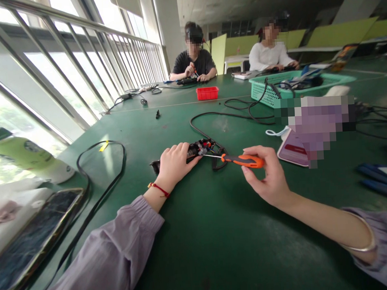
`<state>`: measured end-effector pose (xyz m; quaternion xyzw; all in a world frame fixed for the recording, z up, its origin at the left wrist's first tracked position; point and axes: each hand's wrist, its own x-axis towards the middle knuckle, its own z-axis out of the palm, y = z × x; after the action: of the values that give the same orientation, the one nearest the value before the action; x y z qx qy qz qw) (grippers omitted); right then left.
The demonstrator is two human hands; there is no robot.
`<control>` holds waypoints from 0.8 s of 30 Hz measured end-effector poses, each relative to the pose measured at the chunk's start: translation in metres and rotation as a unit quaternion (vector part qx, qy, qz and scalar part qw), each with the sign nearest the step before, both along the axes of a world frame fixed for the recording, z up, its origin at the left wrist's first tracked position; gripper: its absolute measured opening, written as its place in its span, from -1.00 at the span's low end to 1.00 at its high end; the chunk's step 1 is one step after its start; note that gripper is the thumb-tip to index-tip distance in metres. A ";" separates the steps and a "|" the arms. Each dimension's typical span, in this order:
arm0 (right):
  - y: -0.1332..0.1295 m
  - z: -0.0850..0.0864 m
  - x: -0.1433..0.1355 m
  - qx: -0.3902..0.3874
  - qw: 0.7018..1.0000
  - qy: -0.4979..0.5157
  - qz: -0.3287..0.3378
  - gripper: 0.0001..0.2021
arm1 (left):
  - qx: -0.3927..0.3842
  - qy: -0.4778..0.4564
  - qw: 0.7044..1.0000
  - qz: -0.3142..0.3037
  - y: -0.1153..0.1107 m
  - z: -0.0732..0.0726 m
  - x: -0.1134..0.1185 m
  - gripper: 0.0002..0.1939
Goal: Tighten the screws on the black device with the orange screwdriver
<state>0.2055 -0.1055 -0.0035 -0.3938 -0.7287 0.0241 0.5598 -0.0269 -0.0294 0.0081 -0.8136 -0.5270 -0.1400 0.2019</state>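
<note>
My left hand (176, 163) is wrapped over a long black electrical device (205, 146) lying on the green table. The device's right end is uncovered, with small parts and coloured wires showing; my palm hides much of its body. In my right hand (270, 173) is a screwdriver (244, 160) with an orange and dark grey handle, pinched near the handle's end between thumb and fingers. Its thin shaft points left, and the tip reaches the device's uncovered part. Whether it sits in a screw is too small to tell. A black piece (218, 162) lies just under the shaft.
Black cables (124, 159) loop at left and behind the device. A phone (36, 235) and a bottle (28, 156) are at left. Farther back are a red basket (207, 93) and a green basket (264, 92). Blue-handled tools (378, 178) lie right. Two people sit across the table.
</note>
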 end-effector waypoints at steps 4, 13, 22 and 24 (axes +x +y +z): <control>-0.002 0.001 0.001 -0.064 0.997 -0.042 0.009 -0.86 | -0.010 -0.001 1.000 0.001 0.000 0.001 0.000 -0.58; 0.000 0.002 -0.001 -0.018 1.000 0.003 -0.018 -0.75 | -0.017 -0.008 1.000 0.004 -0.001 0.002 0.000 -0.59; -0.002 -0.001 0.004 -0.112 0.994 0.002 0.010 -0.80 | -0.010 -0.008 1.000 -0.001 0.000 0.001 0.001 -0.59; -0.001 -0.002 0.003 -0.063 0.998 0.004 0.009 -0.74 | -0.010 -0.008 1.000 0.002 0.000 0.001 0.000 -0.58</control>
<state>0.2087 -0.1064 -0.0060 -0.4217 -0.7269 0.0770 0.5366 -0.0265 -0.0289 0.0089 -0.8135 -0.5316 -0.1409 0.1892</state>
